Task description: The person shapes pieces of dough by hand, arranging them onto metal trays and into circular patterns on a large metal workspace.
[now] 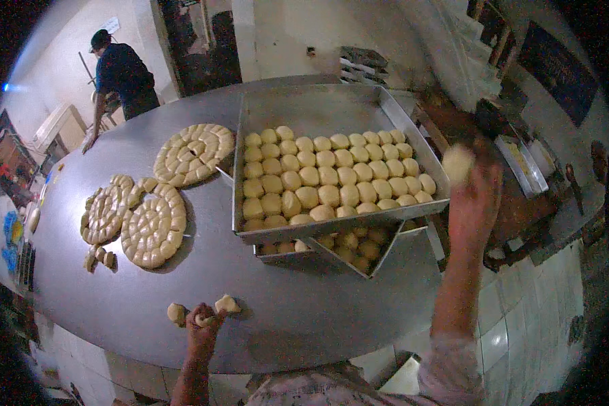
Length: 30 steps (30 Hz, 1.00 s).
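Observation:
My right hand (479,193), smeared by motion, is raised beside the right edge of the large metal tray (304,108) and holds a pale dough ball (457,164). Rows of smooth dough balls (328,176) fill the nearer part of that tray; its far strip is bare metal. Low at the table's near edge, my left hand (201,330) is closed on a small piece of dough (204,319). One dough lump (176,314) lies just left of it, and another dough lump (228,304) sits at its right.
More trays of dough balls (348,249) are stacked askew under the top one. Scored dough rounds (154,231) lie on the left of the metal table (277,298), with small scraps (100,258) beside them. Across the table a person in dark clothes (123,78) leans on its edge.

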{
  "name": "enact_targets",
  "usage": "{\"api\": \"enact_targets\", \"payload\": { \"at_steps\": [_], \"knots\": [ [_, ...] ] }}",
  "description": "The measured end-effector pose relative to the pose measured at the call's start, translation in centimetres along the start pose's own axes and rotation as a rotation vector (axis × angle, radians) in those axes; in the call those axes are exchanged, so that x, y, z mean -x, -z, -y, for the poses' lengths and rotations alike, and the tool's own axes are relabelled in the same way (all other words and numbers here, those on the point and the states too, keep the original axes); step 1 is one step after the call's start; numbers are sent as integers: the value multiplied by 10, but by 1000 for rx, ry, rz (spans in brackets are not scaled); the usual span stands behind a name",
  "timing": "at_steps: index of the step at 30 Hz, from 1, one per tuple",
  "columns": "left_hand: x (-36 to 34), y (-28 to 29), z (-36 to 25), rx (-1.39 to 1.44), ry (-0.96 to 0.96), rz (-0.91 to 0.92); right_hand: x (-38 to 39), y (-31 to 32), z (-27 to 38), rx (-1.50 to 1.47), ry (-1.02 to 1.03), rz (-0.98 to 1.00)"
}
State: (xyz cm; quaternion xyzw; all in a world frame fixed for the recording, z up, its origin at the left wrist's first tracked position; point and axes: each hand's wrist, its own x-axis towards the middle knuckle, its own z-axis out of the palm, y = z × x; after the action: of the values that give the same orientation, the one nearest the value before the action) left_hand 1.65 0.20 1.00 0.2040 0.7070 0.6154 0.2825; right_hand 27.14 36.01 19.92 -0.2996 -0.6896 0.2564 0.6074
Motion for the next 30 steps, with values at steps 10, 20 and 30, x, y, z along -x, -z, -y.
{"api": "enact_targets", "payload": {
  "at_steps": [10, 20, 30],
  "knots": [
    [9, 7, -42, -137, -68, 111, -52, -187, -19, 29, 44, 447],
    [0, 47, -7, -163, -95, 565, 277, -100, 39, -299, -443, 1116],
    [-45, 102, 35, -883, -497, 247, 257, -36, -82, 994, -166, 255]
  ]
}}
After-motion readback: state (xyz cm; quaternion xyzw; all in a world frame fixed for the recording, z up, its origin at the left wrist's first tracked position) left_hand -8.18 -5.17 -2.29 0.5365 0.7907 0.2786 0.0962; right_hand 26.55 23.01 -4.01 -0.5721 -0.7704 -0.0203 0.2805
